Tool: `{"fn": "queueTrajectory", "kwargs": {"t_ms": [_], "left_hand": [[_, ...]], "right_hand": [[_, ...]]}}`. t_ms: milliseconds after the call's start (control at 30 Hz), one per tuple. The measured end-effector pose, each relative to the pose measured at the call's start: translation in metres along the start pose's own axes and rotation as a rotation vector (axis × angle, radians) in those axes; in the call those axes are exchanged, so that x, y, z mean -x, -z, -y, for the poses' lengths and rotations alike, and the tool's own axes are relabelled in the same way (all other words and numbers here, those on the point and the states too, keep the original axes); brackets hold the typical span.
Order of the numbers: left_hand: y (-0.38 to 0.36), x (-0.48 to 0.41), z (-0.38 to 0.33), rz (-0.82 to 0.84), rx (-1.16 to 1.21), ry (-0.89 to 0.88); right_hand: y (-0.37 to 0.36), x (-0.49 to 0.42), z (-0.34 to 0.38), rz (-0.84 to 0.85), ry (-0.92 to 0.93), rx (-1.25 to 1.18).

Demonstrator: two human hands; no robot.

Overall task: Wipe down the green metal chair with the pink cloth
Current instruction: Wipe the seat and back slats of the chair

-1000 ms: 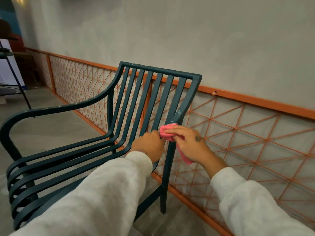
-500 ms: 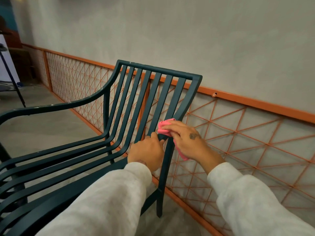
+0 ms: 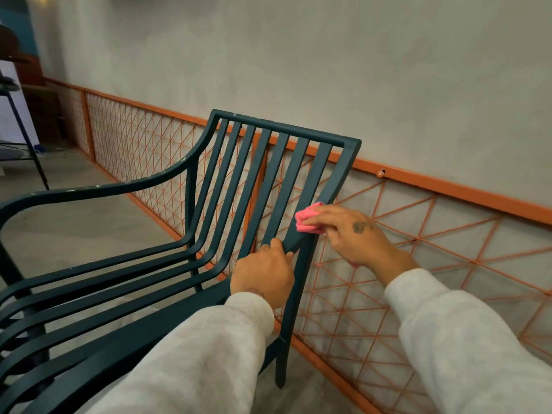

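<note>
A dark green metal chair (image 3: 268, 162) with a slatted back and seat stands in front of me, its back toward the wall. My right hand (image 3: 355, 234) presses a bunched pink cloth (image 3: 307, 218) against the chair's right back post, about halfway up. My left hand (image 3: 264, 271) grips the lower part of that same post where the near armrest joins it. Part of the cloth is hidden under my right fingers.
An orange metal lattice railing (image 3: 418, 240) runs along the grey wall right behind the chair. A dark metal stand (image 3: 27, 135) is at the far left. The floor (image 3: 74, 222) is grey concrete.
My right hand has slid the pink cloth a little higher up the right back post. My left hand keeps its grip lower down. The view has shifted slightly.
</note>
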State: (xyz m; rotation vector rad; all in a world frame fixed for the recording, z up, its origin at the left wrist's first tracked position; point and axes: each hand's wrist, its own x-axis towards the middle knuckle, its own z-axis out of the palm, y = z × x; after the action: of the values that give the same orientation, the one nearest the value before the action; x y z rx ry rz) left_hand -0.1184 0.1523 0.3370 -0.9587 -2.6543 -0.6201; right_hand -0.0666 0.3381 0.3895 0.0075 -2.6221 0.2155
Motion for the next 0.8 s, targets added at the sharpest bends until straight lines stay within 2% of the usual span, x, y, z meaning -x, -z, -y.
{"fn": "queueTrajectory", "kwargs": {"t_ms": [100,200,300,400,533,633,733,800], "left_hand": [[0.000,-0.001,0.000,0.001,0.011,0.010],[0.000,0.001,0.000,-0.002,0.023,0.006],[0.001,0.002,0.000,-0.005,0.030,0.007],[0.001,0.002,0.000,-0.003,0.031,0.008],[0.001,0.001,0.001,-0.002,0.041,0.012],[0.001,0.002,0.000,-0.009,0.053,0.013],[0.002,0.002,-0.001,-0.014,0.054,0.014],[0.001,0.002,-0.001,-0.012,0.061,0.018]], "right_hand": [[0.004,-0.014,0.002,-0.093,-0.081,0.055],[-0.016,-0.007,0.022,-0.136,-0.049,0.072],[-0.025,0.010,0.029,-0.074,-0.032,0.014],[-0.005,0.011,0.025,-0.016,-0.030,0.033],[0.003,-0.003,0.020,-0.103,-0.093,0.104],[-0.015,0.003,0.027,-0.118,-0.057,0.074],[-0.014,0.010,0.022,-0.023,-0.002,0.028],[-0.003,0.006,0.015,0.005,-0.015,0.088]]}}
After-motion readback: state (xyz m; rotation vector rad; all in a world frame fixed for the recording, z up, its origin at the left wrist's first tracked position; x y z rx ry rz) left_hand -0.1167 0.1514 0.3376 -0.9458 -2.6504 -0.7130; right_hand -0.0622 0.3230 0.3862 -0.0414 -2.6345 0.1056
